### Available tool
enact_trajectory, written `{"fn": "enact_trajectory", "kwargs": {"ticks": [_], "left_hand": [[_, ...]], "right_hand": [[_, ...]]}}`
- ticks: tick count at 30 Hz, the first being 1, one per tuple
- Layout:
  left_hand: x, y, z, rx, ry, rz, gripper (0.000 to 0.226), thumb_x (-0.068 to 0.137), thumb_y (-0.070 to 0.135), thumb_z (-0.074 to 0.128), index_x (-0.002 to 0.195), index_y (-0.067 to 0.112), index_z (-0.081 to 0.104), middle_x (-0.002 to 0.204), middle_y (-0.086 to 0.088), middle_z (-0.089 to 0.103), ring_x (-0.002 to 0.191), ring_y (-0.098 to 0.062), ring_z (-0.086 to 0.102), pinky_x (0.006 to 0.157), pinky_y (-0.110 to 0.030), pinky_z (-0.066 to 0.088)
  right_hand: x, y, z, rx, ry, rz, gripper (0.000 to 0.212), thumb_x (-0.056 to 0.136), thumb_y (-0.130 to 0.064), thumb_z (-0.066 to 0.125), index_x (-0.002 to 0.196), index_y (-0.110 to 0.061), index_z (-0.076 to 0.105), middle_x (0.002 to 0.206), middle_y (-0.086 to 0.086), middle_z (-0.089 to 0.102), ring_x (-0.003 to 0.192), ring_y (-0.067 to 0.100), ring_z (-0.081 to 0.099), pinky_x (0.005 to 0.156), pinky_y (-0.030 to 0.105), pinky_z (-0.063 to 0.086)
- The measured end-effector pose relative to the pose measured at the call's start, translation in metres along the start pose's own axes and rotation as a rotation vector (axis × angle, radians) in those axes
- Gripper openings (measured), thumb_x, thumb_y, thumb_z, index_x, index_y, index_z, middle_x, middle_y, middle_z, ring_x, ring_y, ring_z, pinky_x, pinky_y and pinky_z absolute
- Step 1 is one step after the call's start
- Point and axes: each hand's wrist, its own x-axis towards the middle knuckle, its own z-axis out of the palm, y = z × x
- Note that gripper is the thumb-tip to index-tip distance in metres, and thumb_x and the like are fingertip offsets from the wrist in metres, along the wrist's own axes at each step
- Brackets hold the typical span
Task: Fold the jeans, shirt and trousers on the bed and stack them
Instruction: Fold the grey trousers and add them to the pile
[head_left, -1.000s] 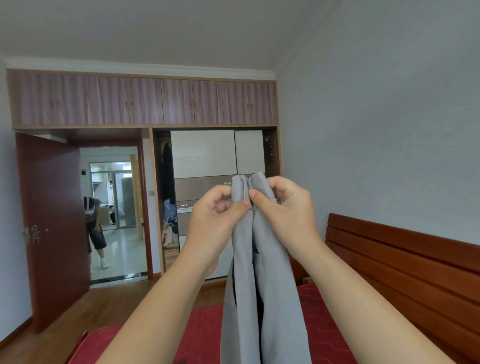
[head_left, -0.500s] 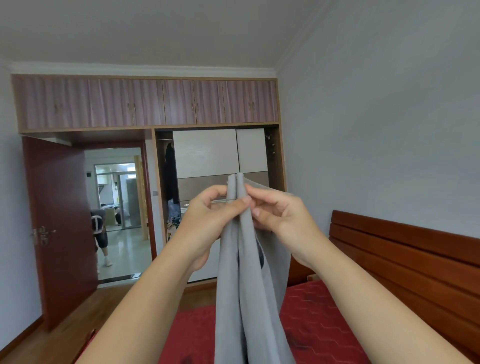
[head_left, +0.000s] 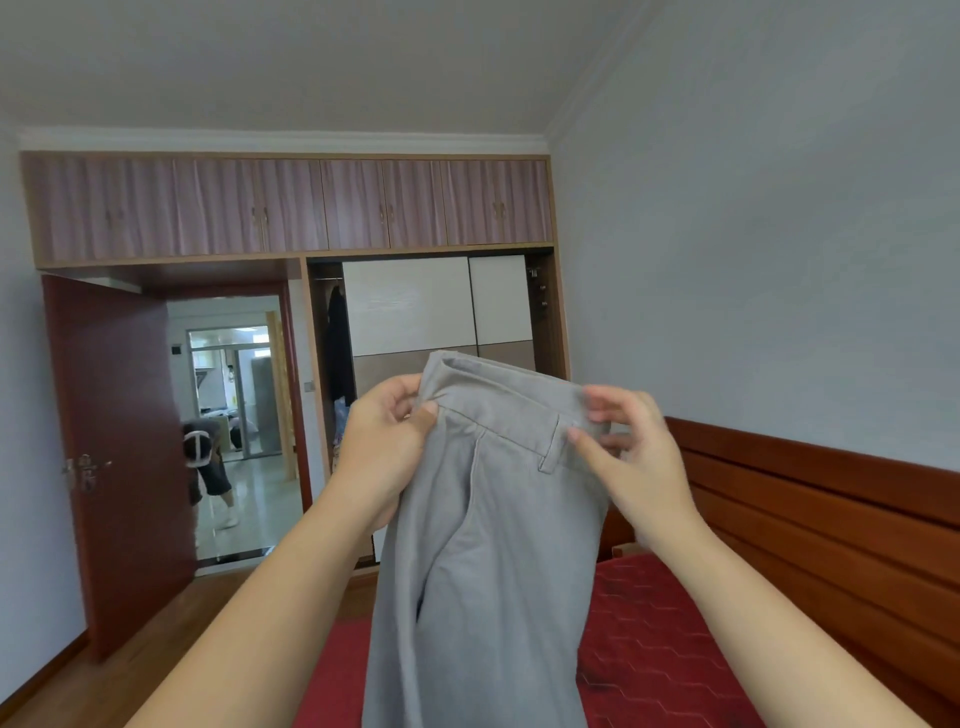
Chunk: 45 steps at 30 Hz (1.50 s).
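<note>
Grey trousers (head_left: 488, 545) hang in the air in front of me, waistband up, legs dropping out of view at the bottom edge. My left hand (head_left: 384, 441) pinches the left end of the waistband between thumb and fingers. At the right end of the waistband, my right hand (head_left: 631, 452) is blurred, its fingers curled around the fabric near a belt loop. Below lies the bed with its red cover (head_left: 665, 639). Neither the jeans nor the shirt is in view.
A dark wooden headboard (head_left: 831, 519) runs along the right wall. Ahead stands a wardrobe (head_left: 436, 312) with upper cabinets. A red door (head_left: 119, 457) stands open at the left, and a person (head_left: 208, 467) bends over in the room beyond. Wooden floor (head_left: 156, 639) lies left of the bed.
My hands have moved apart, spreading the waistband from a narrow bunched fold to its full width. The right hand slid rightward along the waistband.
</note>
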Motion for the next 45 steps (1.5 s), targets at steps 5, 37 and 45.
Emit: {"fn": "enact_trajectory", "kwargs": {"ticks": [5, 37, 45], "left_hand": [[0.002, -0.002, -0.006, -0.069, 0.07, -0.001, 0.025, 0.094, 0.0, 0.043, 0.1, 0.015, 0.062, 0.096, -0.006, 0.069, 0.086, -0.019, 0.064, 0.078, -0.033, 0.052], [0.03, 0.054, -0.097, 0.108, 0.189, 0.35, 0.02, 0.093, 0.006, 0.048, 0.094, 0.023, 0.058, 0.07, 0.014, 0.07, 0.063, 0.005, 0.062, 0.052, -0.011, 0.047], [0.026, 0.064, -0.086, 0.182, 0.199, 0.357, 0.021, 0.092, 0.006, 0.05, 0.093, 0.025, 0.058, 0.069, 0.012, 0.069, 0.062, 0.003, 0.061, 0.049, -0.01, 0.043]], "right_hand": [[-0.013, 0.034, -0.017, 0.067, -0.011, 0.325, 0.068, 0.074, -0.021, 0.074, 0.133, -0.021, 0.039, 0.128, -0.005, 0.045, 0.114, 0.009, 0.046, 0.097, 0.028, 0.037], [0.082, -0.06, 0.038, 0.405, -0.219, -0.01, 0.021, 0.077, -0.008, 0.071, 0.083, -0.026, 0.064, 0.088, -0.001, 0.069, 0.083, 0.015, 0.065, 0.08, 0.037, 0.052], [0.088, -0.06, 0.024, 0.46, -0.222, 0.043, 0.021, 0.076, -0.006, 0.071, 0.086, -0.023, 0.064, 0.085, -0.002, 0.07, 0.083, 0.016, 0.065, 0.08, 0.037, 0.052]]}}
